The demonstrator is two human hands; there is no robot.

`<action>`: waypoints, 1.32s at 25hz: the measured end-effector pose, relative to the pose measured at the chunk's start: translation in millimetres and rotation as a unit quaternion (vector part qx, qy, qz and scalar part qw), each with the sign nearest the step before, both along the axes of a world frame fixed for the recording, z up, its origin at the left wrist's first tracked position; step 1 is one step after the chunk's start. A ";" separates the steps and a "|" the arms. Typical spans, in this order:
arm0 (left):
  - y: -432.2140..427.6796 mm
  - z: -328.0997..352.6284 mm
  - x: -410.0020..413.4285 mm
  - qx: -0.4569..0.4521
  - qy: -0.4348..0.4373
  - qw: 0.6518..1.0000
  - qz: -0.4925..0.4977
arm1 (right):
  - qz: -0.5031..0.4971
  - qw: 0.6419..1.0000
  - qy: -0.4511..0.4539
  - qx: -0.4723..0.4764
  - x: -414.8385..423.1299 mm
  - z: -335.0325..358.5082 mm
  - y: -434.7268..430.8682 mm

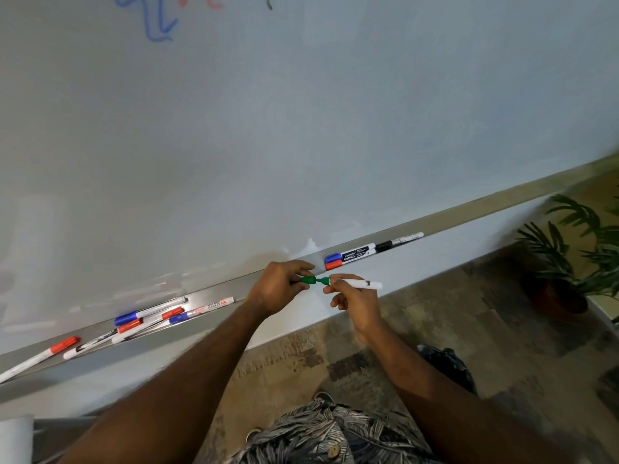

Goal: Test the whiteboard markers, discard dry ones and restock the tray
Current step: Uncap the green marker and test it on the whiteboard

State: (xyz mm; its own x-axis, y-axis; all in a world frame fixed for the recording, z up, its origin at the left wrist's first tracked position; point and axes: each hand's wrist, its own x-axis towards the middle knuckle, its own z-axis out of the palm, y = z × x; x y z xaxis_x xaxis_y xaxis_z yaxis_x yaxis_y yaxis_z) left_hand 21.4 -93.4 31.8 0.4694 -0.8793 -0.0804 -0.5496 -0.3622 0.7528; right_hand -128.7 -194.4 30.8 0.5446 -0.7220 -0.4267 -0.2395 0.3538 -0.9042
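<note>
Trainee: Cap on or off? I can't tell from where I stand.

Trainer: Nor can I. The left hand [278, 289] pinches the green cap [308, 280] between thumb and fingertips. The right hand [355, 303] pinches the green marker [355, 283] by the near end of its white barrel. Cap and barrel meet in line, just in front of the tray [214, 294], near its middle.

Trainee: So I'd guess it's about to be tested?

Trainer: Probably. Pull straight along the barrel, with no twisting sideways, so the nib isn't bent or dragged across a finger.

Trainee: And the cap?

Trainer: Keep it pinched in the left hand. Set down on the tray, it could roll in among the loose markers [150, 316] on the left.

Trainee: Where should the stroke go?

Trainer: On bare whiteboard [301, 128], well apart from the blue scribble [157, 25] at the far left, so a faint green line reads clearly. Make one firm, slow line, because a dry nib shows itself quickly.

Trainee: If it writes?

Trainer: Recap it until it seats. Then I'd lay it beside the neat row [351, 256] on the right, which looks like the keepers.
</note>
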 end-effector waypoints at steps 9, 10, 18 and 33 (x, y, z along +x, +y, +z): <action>-12.3 10.5 -18.6 -0.074 -0.079 0.992 -0.062 | -0.050 0.995 -0.043 0.069 -8.3 6.5 -8.6; -13.2 11.1 -20.2 -0.078 -0.084 0.991 -0.065 | -0.053 0.994 -0.051 0.078 -9.0 7.4 -8.8; -18.7 18.7 -37.4 -0.094 -0.080 0.990 -0.061 | -0.060 0.988 -0.105 0.095 -15.4 12.6 -5.1; -53.4 -4.0 -63.2 -0.030 -0.096 0.978 -0.183 | 0.217 0.794 0.241 -0.514 -77.6 -12.5 -32.6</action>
